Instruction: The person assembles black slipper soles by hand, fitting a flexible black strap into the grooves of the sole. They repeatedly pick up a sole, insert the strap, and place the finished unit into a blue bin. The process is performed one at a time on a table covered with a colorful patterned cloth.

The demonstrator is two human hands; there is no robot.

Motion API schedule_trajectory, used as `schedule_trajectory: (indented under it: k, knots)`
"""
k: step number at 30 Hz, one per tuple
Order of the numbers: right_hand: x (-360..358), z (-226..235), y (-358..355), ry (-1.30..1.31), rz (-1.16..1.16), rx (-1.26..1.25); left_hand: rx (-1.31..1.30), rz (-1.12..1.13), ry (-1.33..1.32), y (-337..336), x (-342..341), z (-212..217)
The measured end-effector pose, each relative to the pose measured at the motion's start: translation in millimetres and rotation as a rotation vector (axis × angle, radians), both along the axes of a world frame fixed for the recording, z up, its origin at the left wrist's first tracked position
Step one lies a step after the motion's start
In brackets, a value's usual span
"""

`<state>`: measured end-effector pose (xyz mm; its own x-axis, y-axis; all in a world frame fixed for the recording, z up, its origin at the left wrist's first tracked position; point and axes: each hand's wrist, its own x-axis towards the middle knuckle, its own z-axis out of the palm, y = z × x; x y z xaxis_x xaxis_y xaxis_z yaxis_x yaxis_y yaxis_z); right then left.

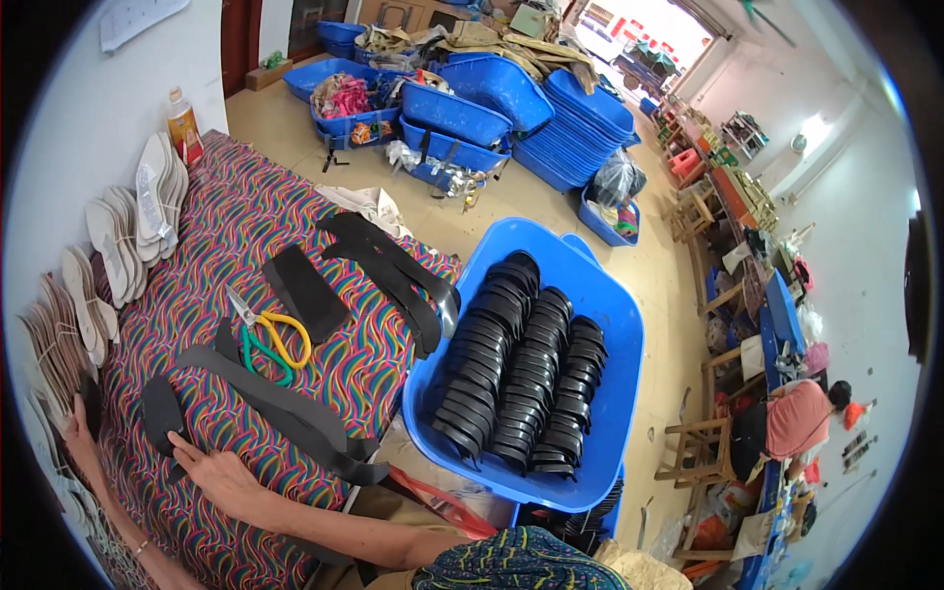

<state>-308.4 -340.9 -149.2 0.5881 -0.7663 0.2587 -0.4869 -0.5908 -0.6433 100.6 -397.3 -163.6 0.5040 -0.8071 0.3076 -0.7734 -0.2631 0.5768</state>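
On a patterned tablecloth point(206, 265), my right hand point(218, 482) reaches out with its index finger extended, the tip touching a rounded black sole-shaped piece point(162, 413) that lies flat. My left hand point(77, 433) is at the far left edge, its fingers partly hidden around a small dark piece point(90, 401) beside bundled insoles point(54, 329). Right of my right hand runs a long black strip point(275, 398). Scissors point(270, 339) with yellow and green handles lie beyond it, near a black rectangular piece point(307, 292) and more curved black strips point(388, 275).
A blue tub point(629, 364) beside the table holds rows of stacked black curved parts point(531, 369). Tied insole bundles point(116, 241) and a bottle point(183, 126) line the wall. Blue tubs point(580, 128) stand piled farther back. Another person point(798, 418) sits at a bench on the right.
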Motion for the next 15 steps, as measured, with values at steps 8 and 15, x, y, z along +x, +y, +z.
schedule_trajectory:
  k: [8,15]
  knots:
    - [-20,15,-3,-0.231,-0.055,0.193,-0.451,0.021,1.408,105,-106,28]
    - [-13,29,-15,-0.915,-0.133,1.130,-0.644,0.011,1.936,195,-269,60]
